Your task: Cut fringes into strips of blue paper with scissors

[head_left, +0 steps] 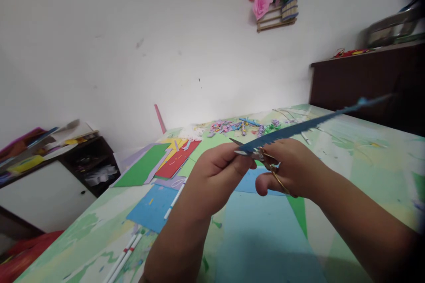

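Note:
My left hand [221, 172] is closed, pinching one end of a long, dark blue strip [292, 129] with a fringed lower edge. The strip reaches up to the right, above my right hand [295, 163]. In that hand are gold-handled scissors [272, 168], my thumb and fingers through the loops. The scissor blades are apart at the strip's left end, close to my left fingertips. Below both hands lies a light blue sheet [262, 239] on the table.
Green [142, 166] and red sheets [177, 159] lie at the left, beside a blue sheet [152, 205]. White markers [124, 256] rest nearer me. Coloured paper scraps [226, 127] are heaped by the wall. A dark cabinet [365, 79] stands at the right, a low cupboard [49, 190] at the left.

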Available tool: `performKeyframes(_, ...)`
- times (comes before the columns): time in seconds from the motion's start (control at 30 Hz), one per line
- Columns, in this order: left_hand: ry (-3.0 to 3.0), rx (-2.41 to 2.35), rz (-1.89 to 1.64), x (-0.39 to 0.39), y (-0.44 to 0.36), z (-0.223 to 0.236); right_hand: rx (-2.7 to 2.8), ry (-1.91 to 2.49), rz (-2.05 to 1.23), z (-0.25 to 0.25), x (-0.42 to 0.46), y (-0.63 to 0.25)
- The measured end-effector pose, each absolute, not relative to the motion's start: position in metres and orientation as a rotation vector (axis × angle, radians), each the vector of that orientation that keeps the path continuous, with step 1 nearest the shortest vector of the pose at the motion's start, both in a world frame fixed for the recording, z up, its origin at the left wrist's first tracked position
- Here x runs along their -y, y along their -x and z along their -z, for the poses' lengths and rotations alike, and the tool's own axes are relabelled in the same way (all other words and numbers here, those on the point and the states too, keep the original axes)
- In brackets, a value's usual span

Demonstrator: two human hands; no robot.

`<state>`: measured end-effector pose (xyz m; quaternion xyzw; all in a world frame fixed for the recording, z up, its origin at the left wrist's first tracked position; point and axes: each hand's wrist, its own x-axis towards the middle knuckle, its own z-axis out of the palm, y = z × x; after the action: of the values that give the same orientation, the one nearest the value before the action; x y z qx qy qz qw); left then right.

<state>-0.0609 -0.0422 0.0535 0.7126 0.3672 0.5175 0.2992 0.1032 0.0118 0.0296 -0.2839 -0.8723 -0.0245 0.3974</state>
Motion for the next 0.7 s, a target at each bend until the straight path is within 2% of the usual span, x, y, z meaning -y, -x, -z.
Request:
performKeyframes(0.23, -1.784, -1.071, -1.456, 0.033, 0.059, -0.056, 2.432, 0.667, -0.406, -0.035, -0.017, -0.117)
performKeyframes(0.33, -1.502, -1.118, -1.626, 0.017, 0.060, -0.053, 2.541, 0.666, -0.713, -0.028, -0.037, -0.129)
performKeyframes(0.4, -1.401, -1.068, -1.664, 0.007, 0.063, -0.051, 2.377, 0.763, -1.003, -0.021, -0.055, -0.135)
performKeyframes(0.57, -1.392, -0.995, -1.636, -0.013, 0.070, -0.044, 1.942, 0.776, -0.941, -0.009, -0.086, -0.136)
performKeyframes(0.7, -1.463, -1.045, -1.486, -0.022, 0.065, -0.037, 1.746, 0.677, -0.947, -0.011, -0.083, -0.131)
